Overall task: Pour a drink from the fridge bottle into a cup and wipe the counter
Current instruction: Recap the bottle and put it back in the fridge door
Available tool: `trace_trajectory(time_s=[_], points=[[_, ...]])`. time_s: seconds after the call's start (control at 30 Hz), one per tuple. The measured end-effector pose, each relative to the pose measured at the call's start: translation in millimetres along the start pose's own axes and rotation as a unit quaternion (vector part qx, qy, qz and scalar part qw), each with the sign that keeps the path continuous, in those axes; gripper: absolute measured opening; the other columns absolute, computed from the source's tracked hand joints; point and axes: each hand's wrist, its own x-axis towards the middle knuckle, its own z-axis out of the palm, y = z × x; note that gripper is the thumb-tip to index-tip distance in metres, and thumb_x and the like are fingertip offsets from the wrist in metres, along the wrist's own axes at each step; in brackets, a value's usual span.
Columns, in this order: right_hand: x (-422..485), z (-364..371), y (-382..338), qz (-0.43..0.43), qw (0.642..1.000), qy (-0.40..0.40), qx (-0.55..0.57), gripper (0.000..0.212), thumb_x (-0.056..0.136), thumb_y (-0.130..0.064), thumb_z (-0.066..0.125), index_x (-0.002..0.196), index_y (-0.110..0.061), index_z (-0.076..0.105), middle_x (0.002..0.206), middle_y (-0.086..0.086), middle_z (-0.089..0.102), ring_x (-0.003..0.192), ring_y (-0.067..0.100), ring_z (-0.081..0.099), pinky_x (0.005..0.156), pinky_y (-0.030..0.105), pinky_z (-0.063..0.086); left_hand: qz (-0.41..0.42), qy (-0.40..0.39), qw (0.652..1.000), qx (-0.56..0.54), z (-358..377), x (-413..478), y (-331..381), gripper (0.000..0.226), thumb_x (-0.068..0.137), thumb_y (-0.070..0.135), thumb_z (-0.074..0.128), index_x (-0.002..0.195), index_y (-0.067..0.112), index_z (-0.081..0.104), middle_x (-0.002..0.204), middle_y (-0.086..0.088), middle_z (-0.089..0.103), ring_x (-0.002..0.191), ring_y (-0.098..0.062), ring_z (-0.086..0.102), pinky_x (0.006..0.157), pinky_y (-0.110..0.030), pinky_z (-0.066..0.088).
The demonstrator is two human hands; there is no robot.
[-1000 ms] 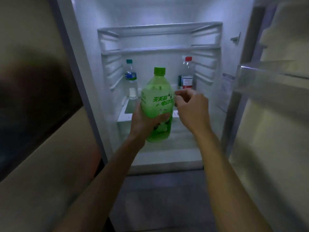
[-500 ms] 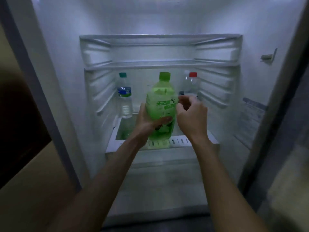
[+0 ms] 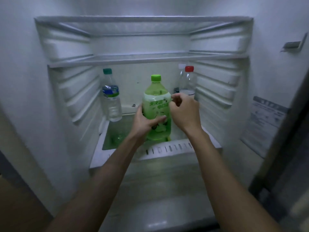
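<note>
A green drink bottle with a green cap stands upright inside the open fridge, its base on the lower shelf near the front edge. My left hand grips its left side, thumb laid across the label. Close by the bottle's right shoulder, my right hand hovers with curled fingers; its fingertips are at the label's edge and it holds nothing that I can see. No cup or counter is in view.
A clear water bottle with a blue label stands at the back left of the shelf. A red-capped bottle stands at the back right. A glass shelf spans above them. The fridge door frame is at right.
The green bottle went from in front of the fridge to standing on the lower shelf, still in my left hand. My view has moved closer to the fridge.
</note>
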Motion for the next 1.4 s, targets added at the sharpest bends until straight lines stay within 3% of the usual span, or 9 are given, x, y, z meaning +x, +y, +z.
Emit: trace_trajectory(time_s=[0.13,0.37,0.53,0.67,0.73,0.8,1.0,1.13,1.4], points=[[3.7,5.9,5.7,-0.02,1.0,0.0,0.001,0.028,0.085,-0.01,0.055,0.11,-0.01,0.066,0.101,0.006,0.068,0.096,0.02,0.061,0.083,0.03,0.051,0.003,0.0,1.0,0.019,-2.3,6.6,-2.4,0.084,0.064,0.01,0.089,0.137,0.011,0.046,0.121,-0.006,0.066,0.108,-0.023,0.067,0.085,-0.041,0.06],[1.2,2.6,7.2,-0.038,0.999,-0.013,-0.015,0.032,0.087,-0.01,0.054,0.116,-0.01,0.065,0.108,0.005,0.067,0.096,0.016,0.061,0.083,0.025,0.048,0.007,-0.005,0.997,0.082,-4.7,2.4,3.1,0.089,0.067,0.016,0.088,0.143,0.012,0.04,0.127,-0.004,0.062,0.114,-0.021,0.063,0.082,-0.032,0.058],[-9.9,-17.1,17.1,-0.027,0.997,-0.047,-0.052,0.017,0.091,-0.016,0.054,0.094,-0.012,0.07,0.085,-0.006,0.065,0.078,0.009,0.06,0.071,0.024,0.051,0.011,0.029,0.986,0.166,-17.9,-14.7,12.5,0.097,0.072,0.019,0.086,0.151,0.013,0.03,0.138,-0.01,0.054,0.123,-0.024,0.055,0.098,-0.044,0.053],[-32.6,-24.3,41.0,-0.005,0.986,-0.131,-0.102,0.023,0.089,-0.021,0.056,0.075,-0.008,0.07,0.072,0.007,0.067,0.067,0.017,0.06,0.06,0.031,0.048,0.042,0.093,0.954,0.283,-29.0,-49.0,14.1,0.046,0.086,0.02,0.075,0.126,0.007,0.055,0.12,-0.01,0.061,0.106,-0.021,0.06,0.081,-0.025,0.05],[-47.1,-24.3,47.7,-0.011,0.973,-0.183,-0.139,0.029,0.087,-0.02,0.055,0.065,-0.004,0.064,0.064,0.01,0.063,0.06,0.021,0.058,0.053,0.03,0.042,0.044,0.098,0.932,0.346,-32.3,-68.8,13.0,0.024,0.09,0.017,0.07,0.11,0.007,0.063,0.109,-0.011,0.067,0.095,-0.02,0.063,0.077,-0.026,0.05],[-64.5,-26.4,46.3,-0.015,0.962,-0.224,-0.155,0.03,0.088,-0.019,0.055,0.061,-0.007,0.062,0.061,0.005,0.06,0.056,0.017,0.054,0.048,0.026,0.035,0.025,0.075,0.918,0.39,-33.3,-91.3,12.2,0.017,0.091,0.018,0.067,0.104,0.007,0.068,0.103,-0.009,0.07,0.09,-0.018,0.063,0.079,-0.031,0.052],[-115.3,-30.9,41.8,-0.004,0.927,-0.336,-0.164,0.027,0.086,-0.024,0.058,0.079,-0.002,0.072,0.075,0.011,0.071,0.07,0.023,0.067,0.069,0.04,0.058,0.028,0.016,0.857,0.515,-22.5,-166.2,16.6,0.009,0.09,0.022,0.066,0.093,0.015,0.071,0.091,-0.001,0.072,0.081,-0.014,0.063,0.075,-0.032,0.054],[-146.3,-43.7,37.3,0.018,0.882,-0.435,-0.182,0.028,0.09,-0.024,0.057,0.081,-0.003,0.073,0.077,0.007,0.073,0.072,0.019,0.068,0.071,0.032,0.054,0.036,-0.03,0.837,0.546,-14.2,-213.2,24.1,0.011,0.09,0.026,0.065,0.092,0.016,0.07,0.085,0.001,0.069,0.084,-0.017,0.066,0.079,-0.038,0.056],[-216.4,-74.9,23.8,0.053,0.852,-0.473,-0.22,0.027,0.09,-0.022,0.055,0.082,-0.002,0.072,0.082,0.011,0.073,0.068,0.02,0.063,0.061,0.028,0.047,-0.099,-0.264,0.716,0.639,-11.3,-289.6,26.6,0.044,0.093,0.045,0.062,0.128,0.018,0.06,0.123,-0.002,0.063,0.112,-0.021,0.057,0.089,-0.03,0.044]])
